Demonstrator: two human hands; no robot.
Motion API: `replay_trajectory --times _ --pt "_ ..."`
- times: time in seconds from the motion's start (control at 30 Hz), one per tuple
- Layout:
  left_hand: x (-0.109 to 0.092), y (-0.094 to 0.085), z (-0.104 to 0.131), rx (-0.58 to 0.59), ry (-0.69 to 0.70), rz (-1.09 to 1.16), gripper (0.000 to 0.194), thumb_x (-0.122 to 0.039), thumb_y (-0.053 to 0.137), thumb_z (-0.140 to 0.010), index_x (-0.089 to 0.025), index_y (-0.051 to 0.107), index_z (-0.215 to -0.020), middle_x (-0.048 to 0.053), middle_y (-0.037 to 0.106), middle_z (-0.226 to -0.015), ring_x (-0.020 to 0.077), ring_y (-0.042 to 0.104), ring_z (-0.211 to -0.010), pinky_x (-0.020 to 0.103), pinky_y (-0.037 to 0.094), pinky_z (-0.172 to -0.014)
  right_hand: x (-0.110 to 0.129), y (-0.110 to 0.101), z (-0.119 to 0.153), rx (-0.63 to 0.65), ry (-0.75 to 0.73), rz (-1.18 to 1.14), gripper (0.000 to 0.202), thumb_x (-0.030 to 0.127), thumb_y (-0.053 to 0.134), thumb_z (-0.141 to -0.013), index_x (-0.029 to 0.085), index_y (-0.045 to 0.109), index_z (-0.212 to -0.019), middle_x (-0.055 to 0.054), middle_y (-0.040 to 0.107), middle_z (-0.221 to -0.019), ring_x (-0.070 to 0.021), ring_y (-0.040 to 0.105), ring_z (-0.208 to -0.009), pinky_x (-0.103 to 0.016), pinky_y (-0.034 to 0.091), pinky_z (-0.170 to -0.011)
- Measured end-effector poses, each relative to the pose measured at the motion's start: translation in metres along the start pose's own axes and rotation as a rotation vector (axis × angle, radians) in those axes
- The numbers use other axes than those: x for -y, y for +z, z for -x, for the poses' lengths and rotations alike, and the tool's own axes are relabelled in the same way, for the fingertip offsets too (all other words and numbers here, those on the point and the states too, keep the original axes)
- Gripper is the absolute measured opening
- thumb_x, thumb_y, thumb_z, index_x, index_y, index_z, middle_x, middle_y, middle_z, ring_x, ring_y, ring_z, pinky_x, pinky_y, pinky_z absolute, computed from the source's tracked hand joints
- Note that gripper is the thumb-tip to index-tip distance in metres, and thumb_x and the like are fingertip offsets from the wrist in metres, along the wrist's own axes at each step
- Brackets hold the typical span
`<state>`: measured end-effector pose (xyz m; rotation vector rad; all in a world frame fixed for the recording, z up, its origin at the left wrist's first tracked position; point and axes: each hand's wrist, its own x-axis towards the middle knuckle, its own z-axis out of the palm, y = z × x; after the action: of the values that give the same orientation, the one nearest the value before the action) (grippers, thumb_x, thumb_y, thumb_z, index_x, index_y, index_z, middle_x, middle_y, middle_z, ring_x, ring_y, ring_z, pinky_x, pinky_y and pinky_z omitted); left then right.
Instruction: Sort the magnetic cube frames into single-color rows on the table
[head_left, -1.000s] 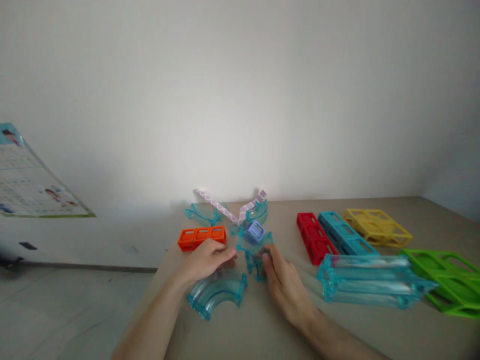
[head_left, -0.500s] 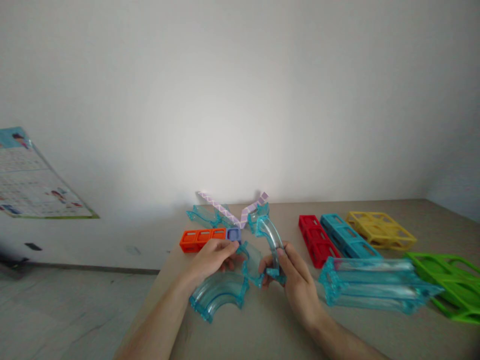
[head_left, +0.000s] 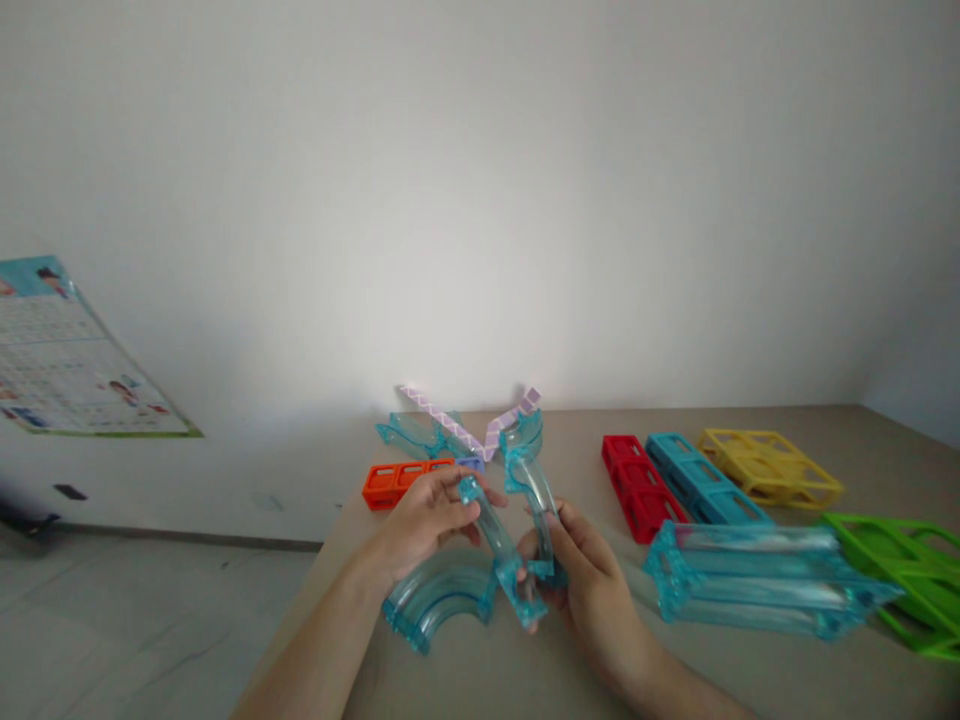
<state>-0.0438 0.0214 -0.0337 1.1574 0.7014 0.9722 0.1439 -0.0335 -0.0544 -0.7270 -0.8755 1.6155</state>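
My left hand (head_left: 435,515) is closed on the upper end of a clear blue track piece (head_left: 491,530), which slants down toward my other hand. A curved clear blue track piece (head_left: 536,490) stands upright in my right hand (head_left: 581,570), gripped near its lower end. The two pieces come close together or touch at the bottom; my fingers hide the exact contact. Below my left wrist a wide curved blue track piece (head_left: 439,598) lies on the table.
Orange blocks (head_left: 394,483), a purple patterned strip (head_left: 442,415) and more blue track (head_left: 409,433) lie behind. To the right are red (head_left: 637,490), blue (head_left: 701,480) and yellow frames (head_left: 769,465), stacked straight tracks (head_left: 757,580) and a green frame (head_left: 900,570). The wall rises behind the table (head_left: 450,680).
The track piece in my left hand has turned and now slants with its near end lower. My right hand still grips the curved piece. The view shifted slightly.
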Motion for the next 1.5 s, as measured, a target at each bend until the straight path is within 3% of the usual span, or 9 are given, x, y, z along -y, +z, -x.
replay_trajectory --times 0.13,0.33,0.5,0.6,0.77,0.93,1.13,1.3,1.5 --pt "0.000 0.004 -0.003 -0.063 0.001 0.081 0.023 -0.027 0.078 -0.077 -0.014 0.067 -0.093 0.009 0.072 -0.083 0.0193 0.068 -0.074 0.031 0.056 -0.068 -0.001 -0.004 -0.006 -0.083 -0.052 0.040 0.031 0.046 0.065 -0.085 0.020 0.051 -0.094 0.000 0.066 -0.072 -0.0143 0.060 -0.049 -0.023 0.047 -0.038" --pt "-0.005 0.001 -0.008 -0.265 0.026 0.247 0.027 -0.031 0.079 -0.074 -0.013 0.061 -0.065 0.000 0.063 -0.058 0.0119 0.062 -0.049 0.022 0.052 -0.050 0.000 -0.011 -0.010 -0.204 -0.127 0.162 0.027 0.042 0.064 -0.085 0.017 0.055 -0.081 0.001 0.062 -0.064 -0.0100 0.055 -0.049 -0.021 0.043 -0.046" --pt "-0.011 -0.006 -0.008 -0.428 0.008 0.418 0.016 -0.023 0.072 -0.080 -0.013 0.062 -0.073 0.001 0.067 -0.064 0.0132 0.065 -0.055 0.022 0.054 -0.051 -0.001 -0.014 -0.009 -0.184 -0.127 0.116 0.026 0.041 0.066 -0.083 0.018 0.055 -0.078 0.001 0.061 -0.063 -0.0116 0.054 -0.052 -0.023 0.042 -0.049" --pt "-0.012 -0.007 -0.008 -0.493 -0.012 0.451 0.008 -0.021 0.065 -0.085 -0.012 0.065 -0.085 0.006 0.073 -0.082 0.0127 0.067 -0.058 0.023 0.055 -0.052 -0.001 -0.015 -0.010 -0.133 -0.115 0.053 0.026 0.037 0.070 -0.079 0.019 0.057 -0.093 0.001 0.063 -0.068 -0.0131 0.056 -0.056 -0.025 0.044 -0.054" --pt "-0.014 -0.002 -0.006 -0.352 0.061 0.351 0.013 -0.025 0.070 -0.083 -0.012 0.067 -0.083 0.007 0.073 -0.087 0.0123 0.066 -0.059 0.017 0.049 -0.041 -0.001 -0.014 -0.010 -0.136 -0.127 0.034 0.060 0.034 0.071 -0.078 0.022 0.047 -0.132 0.002 0.063 -0.072 -0.0135 0.056 -0.061 -0.025 0.042 -0.057" --pt "-0.016 0.000 -0.001 -0.217 0.120 0.277 0.017 -0.016 0.077 -0.073 -0.011 0.069 -0.087 0.007 0.071 -0.094 0.0155 0.067 -0.068 0.025 0.060 -0.051 0.003 -0.011 -0.010 -0.237 -0.106 0.036 0.064 0.044 0.070 -0.080 0.020 0.048 -0.135 0.003 0.058 -0.069 -0.0121 0.050 -0.054 -0.023 0.037 -0.049" --pt "-0.014 0.002 -0.002 -0.263 0.252 0.215 0.025 -0.017 0.080 -0.072 -0.015 0.067 -0.093 0.004 0.070 -0.097 0.0135 0.068 -0.070 0.026 0.063 -0.060 0.007 -0.010 -0.008 -0.277 -0.177 0.187 0.069 0.045 0.073 -0.078 0.019 0.047 -0.136 0.007 0.051 -0.061 -0.0096 0.043 -0.049 -0.022 0.034 -0.047" --pt "-0.010 0.005 -0.002 -0.323 0.352 0.090 0.029 -0.021 0.082 -0.070 -0.018 0.066 -0.094 0.002 0.067 -0.097 0.0136 0.066 -0.071 0.028 0.062 -0.059 0.007 -0.014 -0.007 -0.369 -0.261 0.385 0.053 0.045 0.071 -0.078 0.015 0.059 -0.120 0.003 0.056 -0.066 -0.0124 0.047 -0.055 -0.024 0.037 -0.048" --pt "-0.001 0.016 0.010 -0.036 0.272 -0.226 0.023 -0.020 0.082 -0.070 -0.019 0.067 -0.088 0.004 0.064 -0.101 0.0161 0.066 -0.078 0.030 0.061 -0.064 0.007 -0.014 0.000 -0.171 -0.467 0.740 0.023 0.038 0.060 -0.090 0.019 0.068 -0.101 0.001 0.055 -0.075 -0.0150 0.049 -0.070 -0.027 0.040 -0.063"
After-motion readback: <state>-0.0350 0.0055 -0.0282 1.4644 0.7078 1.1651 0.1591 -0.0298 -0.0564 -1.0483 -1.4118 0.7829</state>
